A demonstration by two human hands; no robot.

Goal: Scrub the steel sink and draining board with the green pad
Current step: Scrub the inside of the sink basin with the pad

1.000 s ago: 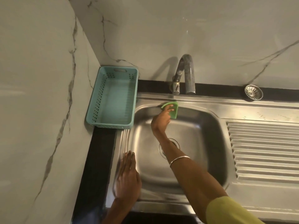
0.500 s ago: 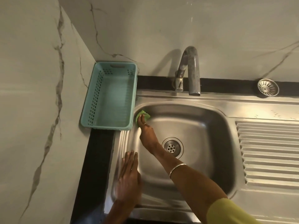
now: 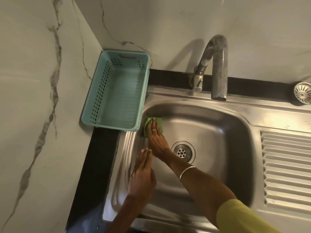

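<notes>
Green pad lying against far-left inner wall of steel sink, just beside teal basket. Right hand pressing pad with straight, flat fingers. Left hand resting flat, fingers together, on sink's left rim, holding nothing. Draining board lying right of basin; tap arching above.

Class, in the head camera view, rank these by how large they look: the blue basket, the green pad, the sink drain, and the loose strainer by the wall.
1. blue basket
2. green pad, partly covered by the right hand, so unsure
3. sink drain, looks close to the pad
4. loose strainer, cut off by the frame edge, so unsure
</notes>
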